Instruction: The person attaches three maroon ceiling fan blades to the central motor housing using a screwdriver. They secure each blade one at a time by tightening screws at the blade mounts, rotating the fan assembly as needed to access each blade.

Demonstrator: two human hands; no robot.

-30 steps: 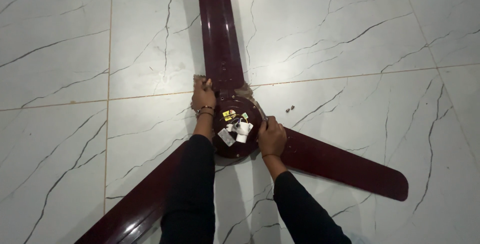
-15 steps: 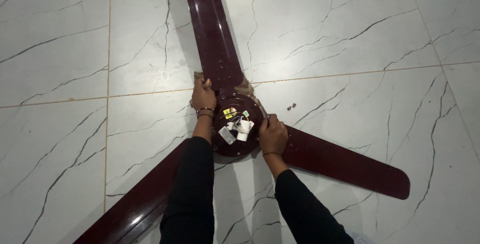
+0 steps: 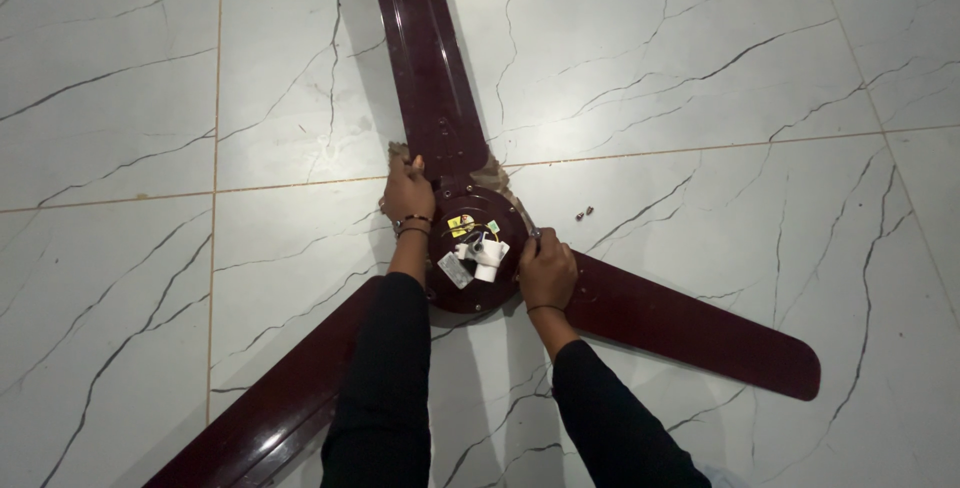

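A dark maroon ceiling fan lies on the floor with its round hub (image 3: 478,288) facing up and white wiring parts (image 3: 485,253) at the centre. Three blades spread out: one goes up (image 3: 425,58), one to the right (image 3: 700,333), one to the lower left (image 3: 270,418). My left hand (image 3: 407,193) grips the hub's upper left edge, beside the root of the upper blade. My right hand (image 3: 547,270) is closed in a fist at the hub's right rim, where the right blade joins. A small metal piece shows at its fingertips; what it is stays unclear.
The fan rests on white marble-look floor tiles (image 3: 700,78) with dark veins and thin grout lines. Two small screws (image 3: 583,214) lie loose on the tile just right of the hub. A scrap of brown paper or cloth (image 3: 492,173) pokes out behind the hub.
The view has drifted slightly, so the fan sits a little further left in the picture. Both hands stay at the hub's edges.
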